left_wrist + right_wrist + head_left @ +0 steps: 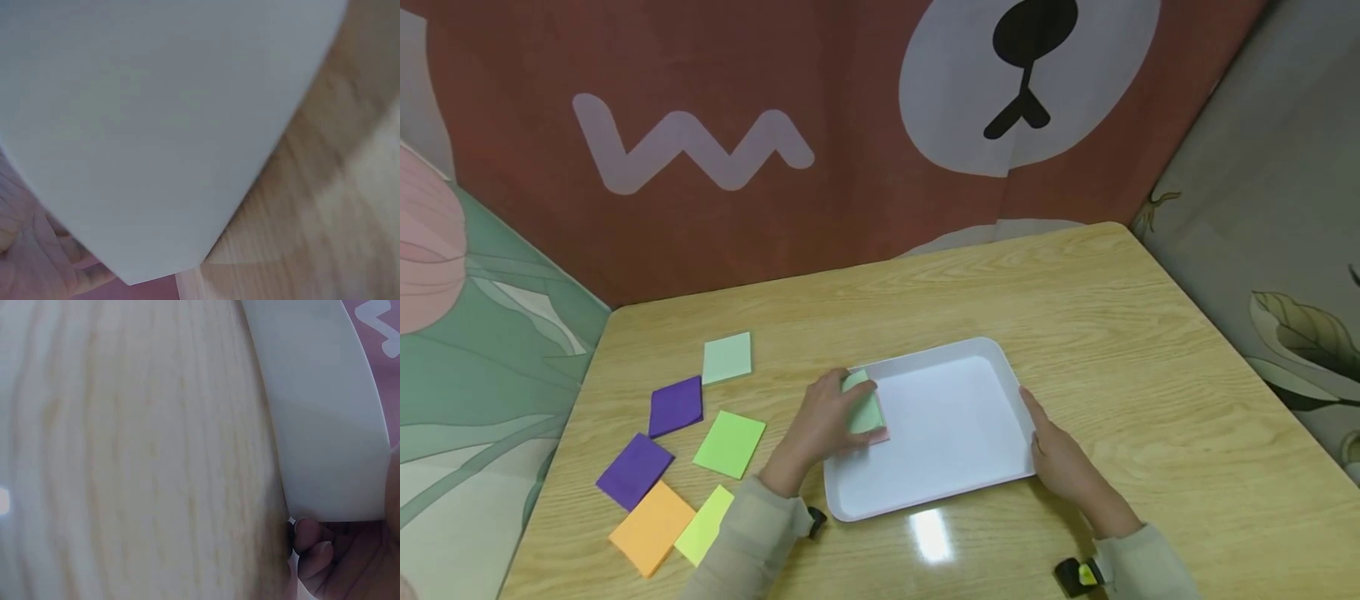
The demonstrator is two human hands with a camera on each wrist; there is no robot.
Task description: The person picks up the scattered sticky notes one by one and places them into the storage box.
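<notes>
The green pad point(868, 412) is inside the white tray point(958, 425), by the tray's left edge and toward its far left corner. A bit of a pink pad point(882, 437) peeks out from under it. The left hand point(833, 417) holds the green pad, with the thumb on its near side and fingers on its far side. I cannot tell if the pad lies all the way down. The right hand point(1063, 454) grips the tray's right edge.

The step in hand looks like laying the green pad on the pink one, with the right hand there to stop the tray sliding. The next move seems to call for making the pad sit flat, then letting go gently so that it does not slip.

On the table point(1045, 292), toward its left edge, are more pads. A mint pad point(726, 357) is farthest back. A purple pad point(676, 406) is just in front, and another purple pad point(635, 472) is closer to the left edge. A lime pad point(729, 444) is nearer the tray. Toward the near left corner, an orange pad point(652, 528) is beside a yellow pad point(703, 525), which the left sleeve point(748, 537) partly hides.
</notes>
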